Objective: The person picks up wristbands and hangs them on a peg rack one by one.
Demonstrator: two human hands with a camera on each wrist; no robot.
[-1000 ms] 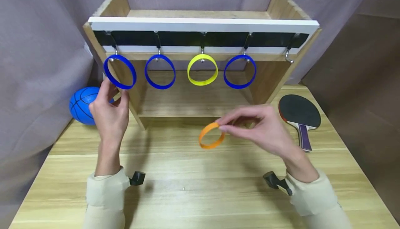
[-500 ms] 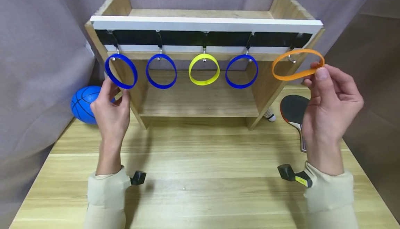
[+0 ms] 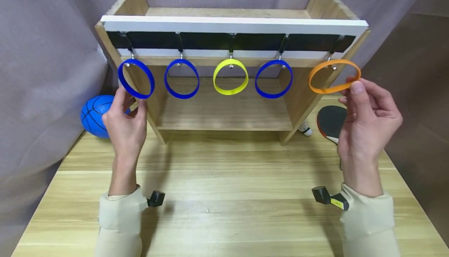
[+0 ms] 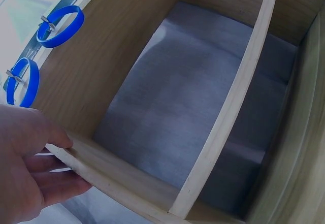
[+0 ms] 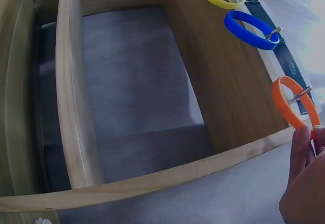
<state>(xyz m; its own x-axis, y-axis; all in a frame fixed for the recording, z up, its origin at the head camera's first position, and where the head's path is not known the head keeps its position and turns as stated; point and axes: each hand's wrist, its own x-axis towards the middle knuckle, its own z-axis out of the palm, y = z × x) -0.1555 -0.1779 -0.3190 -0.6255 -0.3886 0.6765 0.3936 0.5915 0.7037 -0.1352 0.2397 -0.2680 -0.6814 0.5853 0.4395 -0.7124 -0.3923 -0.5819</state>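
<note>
My right hand (image 3: 368, 122) pinches an orange silicone wristband (image 3: 326, 91) between thumb and fingers at its lower right side. In the right wrist view the wristband (image 5: 285, 104) encircles the tip of the rightmost metal hook (image 5: 303, 93). On the left, my left hand (image 3: 124, 126) grips the front edge of the wooden shelf's side panel (image 4: 96, 181), thumb on one face and fingers on the other. A blue wristband (image 3: 121, 78) hangs just above that hand. Another blue wristband (image 3: 182, 96), a yellow wristband (image 3: 230, 92) and a third blue wristband (image 3: 273, 96) hang from the other hooks.
A blue basketball (image 3: 94, 117) lies left of the shelf, partly behind my left hand. To the right are a shuttlecock (image 3: 306, 130) and a black table tennis bat (image 3: 329, 120), half covered by my right hand. The wooden table (image 3: 228, 194) extends in front.
My right hand has carried the orange wristband from above the table up and right to the rightmost hook, then slightly left so that it surrounds the hook. My left hand has stayed in place.
</note>
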